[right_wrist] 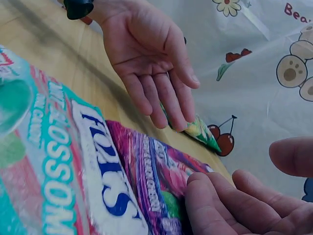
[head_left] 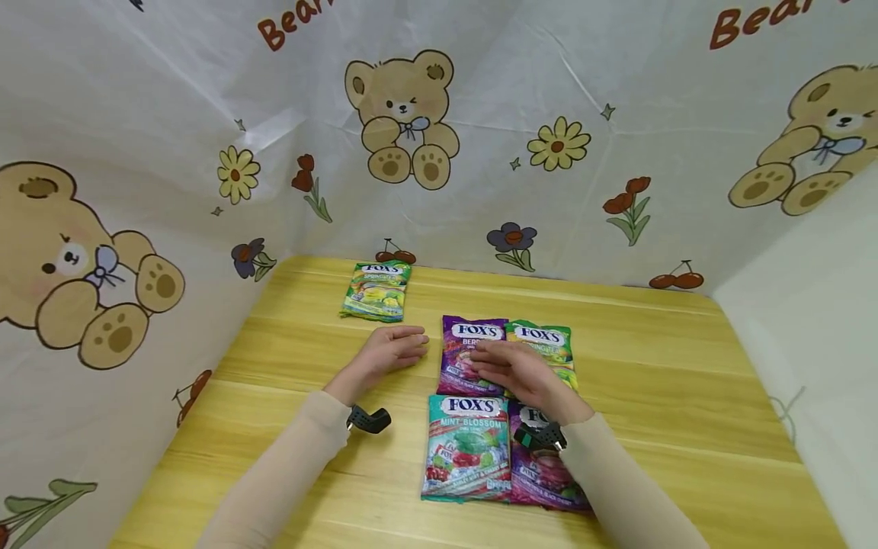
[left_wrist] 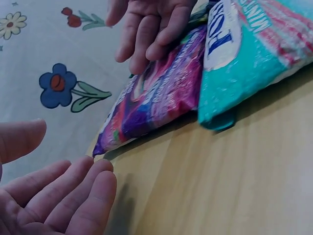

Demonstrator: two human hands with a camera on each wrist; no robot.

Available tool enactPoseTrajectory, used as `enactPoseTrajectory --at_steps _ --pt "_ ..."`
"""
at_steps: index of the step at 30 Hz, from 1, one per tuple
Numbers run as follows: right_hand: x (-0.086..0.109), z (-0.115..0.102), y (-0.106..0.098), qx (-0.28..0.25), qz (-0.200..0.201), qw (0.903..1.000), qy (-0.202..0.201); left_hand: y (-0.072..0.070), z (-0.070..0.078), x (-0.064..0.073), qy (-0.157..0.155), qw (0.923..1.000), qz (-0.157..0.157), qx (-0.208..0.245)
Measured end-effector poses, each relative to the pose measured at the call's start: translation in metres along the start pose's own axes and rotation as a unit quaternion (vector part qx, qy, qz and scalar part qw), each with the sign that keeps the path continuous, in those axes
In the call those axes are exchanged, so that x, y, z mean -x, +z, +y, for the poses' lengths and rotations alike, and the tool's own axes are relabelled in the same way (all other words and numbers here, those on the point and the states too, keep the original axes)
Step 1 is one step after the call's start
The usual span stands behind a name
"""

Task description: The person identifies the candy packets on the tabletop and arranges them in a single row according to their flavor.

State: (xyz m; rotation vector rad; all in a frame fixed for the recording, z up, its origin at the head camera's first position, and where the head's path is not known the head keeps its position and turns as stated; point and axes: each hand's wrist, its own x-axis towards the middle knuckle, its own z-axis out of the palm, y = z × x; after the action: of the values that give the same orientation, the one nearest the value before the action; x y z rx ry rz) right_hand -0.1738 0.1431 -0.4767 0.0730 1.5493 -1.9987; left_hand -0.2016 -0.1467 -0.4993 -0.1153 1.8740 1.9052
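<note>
Four candy bags lie in a two-by-two block on the wooden table. At its upper left is a purple Fox's berries bag (head_left: pixel 453 354), with a green spring tea bag (head_left: pixel 555 343) beside it. Below them are a teal mint blossom bag (head_left: pixel 469 450) and a second purple bag (head_left: pixel 549 473), partly covered by the right forearm. My right hand (head_left: pixel 517 370) is over the upper two bags, fingers loosely extended, holding nothing. Left of the block, my left hand (head_left: pixel 384 354) hovers with relaxed fingers and an empty palm; its fingertips are near the upper purple bag's left edge.
Another green spring tea bag (head_left: pixel 377 291) lies apart at the table's back left. A white cloth printed with bears (head_left: pixel 405 122) rises behind and beside the wooden table (head_left: pixel 658 396). Black wrist devices (head_left: pixel 370 419) sit under both wrists.
</note>
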Motion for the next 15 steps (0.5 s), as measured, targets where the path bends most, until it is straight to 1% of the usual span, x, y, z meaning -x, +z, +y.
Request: enactPoseTrajectory --at_steps 3,7,11,15 --pt "0.005 0.002 -0.006 -0.002 0.0 1.0 -0.004 0.006 -0.003 0.001 -0.011 0.9999 -0.003 0.005" --pt "0.013 0.003 -0.012 0.01 0.01 0.9998 -0.011 0.014 -0.008 0.002 -0.025 0.9996 -0.011 0.008" --pt "0.022 0.0 -0.017 0.042 0.023 0.9987 -0.016 0.02 -0.01 0.003 -0.035 0.9991 -0.025 0.005" --pt "0.03 -0.004 -0.021 0.074 0.027 0.9968 -0.014 0.024 -0.01 0.004 -0.046 0.9986 -0.026 -0.002"
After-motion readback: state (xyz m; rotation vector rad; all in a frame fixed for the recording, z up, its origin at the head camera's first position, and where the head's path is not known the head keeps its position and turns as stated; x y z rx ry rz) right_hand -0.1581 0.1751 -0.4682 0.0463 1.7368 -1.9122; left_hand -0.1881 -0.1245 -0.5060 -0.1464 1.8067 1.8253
